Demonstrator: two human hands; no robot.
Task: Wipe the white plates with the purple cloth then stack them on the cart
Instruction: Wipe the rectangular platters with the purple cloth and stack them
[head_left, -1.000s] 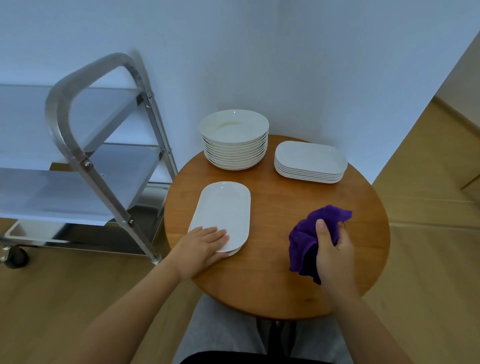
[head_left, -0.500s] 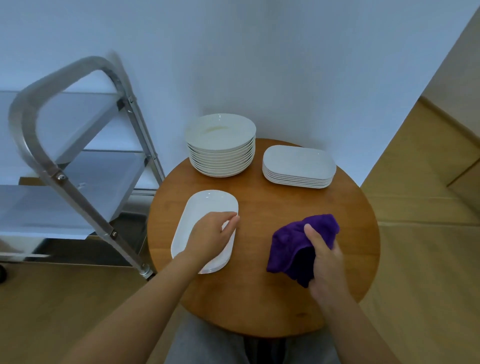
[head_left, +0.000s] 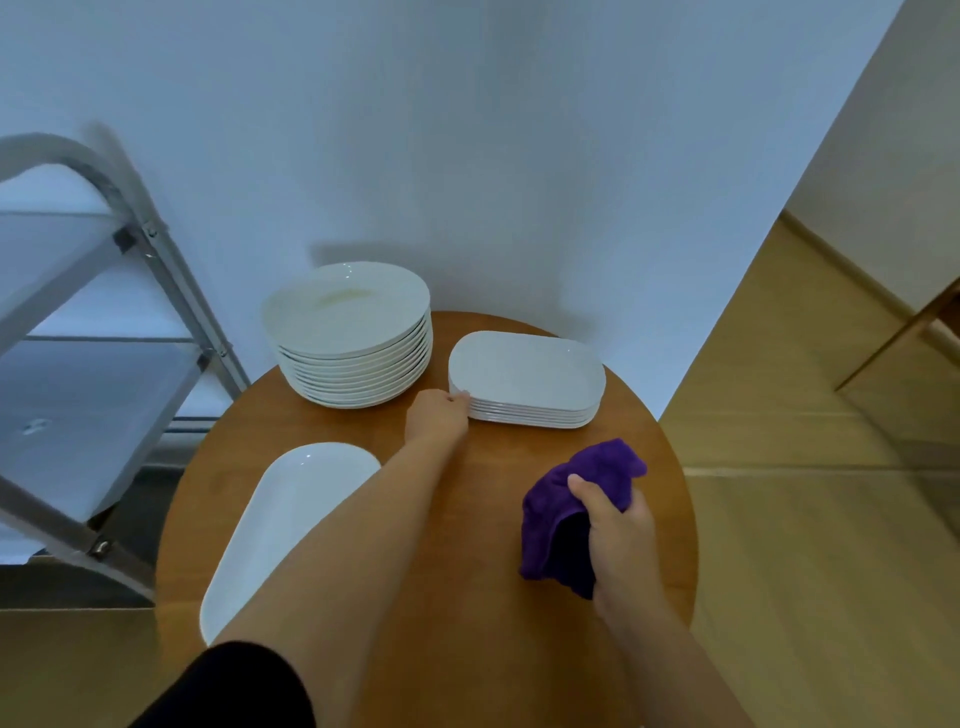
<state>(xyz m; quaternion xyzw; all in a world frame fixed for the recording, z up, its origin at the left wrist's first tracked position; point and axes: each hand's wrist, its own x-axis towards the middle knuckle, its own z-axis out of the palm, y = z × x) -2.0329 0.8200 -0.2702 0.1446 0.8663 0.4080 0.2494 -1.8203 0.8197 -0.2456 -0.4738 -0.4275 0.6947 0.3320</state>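
Cloth (head_left: 582, 512), purple, bunched in the right hand (head_left: 618, 540), thumb across the top, grip clenched on it, held over the round wooden worktop (head_left: 467, 597). Left hand (head_left: 436, 415) reaches to the rectangular plate stack (head_left: 527, 376) at the far right, fingertips on its near-left corner; whether that grip has closed on a plate cannot be told. Oval plates (head_left: 291, 525) lie near left, partly under the left forearm. Round plate stack (head_left: 353, 332) far left. Metal cart (head_left: 98, 332) stands beside the worktop, left

Left hand (head_left: 438, 415) reaches far forward, arm extended, fingertips curled; right hand (head_left: 618, 530) hangs back, fingers clenched
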